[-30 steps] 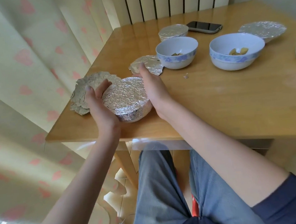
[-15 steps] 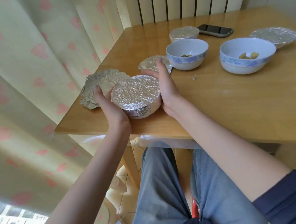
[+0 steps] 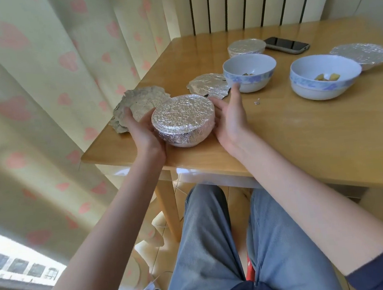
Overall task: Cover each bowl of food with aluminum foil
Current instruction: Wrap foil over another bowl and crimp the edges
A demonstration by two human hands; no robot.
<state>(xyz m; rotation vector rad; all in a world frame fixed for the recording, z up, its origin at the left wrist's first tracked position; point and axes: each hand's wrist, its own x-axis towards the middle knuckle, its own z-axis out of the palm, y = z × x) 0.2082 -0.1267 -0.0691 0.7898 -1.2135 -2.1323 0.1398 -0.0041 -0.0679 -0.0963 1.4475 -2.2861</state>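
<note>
- Step in hand: finishing one bowl. The foil-covered bowl (image 3: 183,120) stands near the counter's (image 3: 279,141) near-left corner, close to the near edge, its foil drawn flat over the mouth and folded partway down the wall.
- Left hand (image 3: 141,131): palm and curved fingers lie against the left side of this bowl, the grip wrapped round the foil skirt.
- Right hand (image 3: 228,115): fingers straight and spread, grip open; the palm stands just beside the bowl's right wall, and contact cannot be told for certain.
- Judgement: the foil looks fully moulded, so the pressing step appears complete or nearly so.
- Remaining work: two uncovered bowls. The small blue-patterned bowl (image 3: 250,72) sits mid-counter with a little food in it; the larger blue-banded bowl (image 3: 325,75) stands to its right, holding yellow food pieces.
- Foil at hand: a crumpled foil sheet (image 3: 208,86) touches the small bowl's left side, just beyond the right fingertips; a duller, worn foil sheet (image 3: 141,103) lies at the left edge behind the left hand; another foil piece (image 3: 363,54) lies behind the larger bowl.
- Already done: a second covered bowl (image 3: 246,47) toward the far edge, beside a smartphone (image 3: 287,45).
- Next move, as judged: release the finished bowl, take the sheet lying by the small bowl, centre it over that rim and press the edges down all round without tearing the thin foil.
</note>
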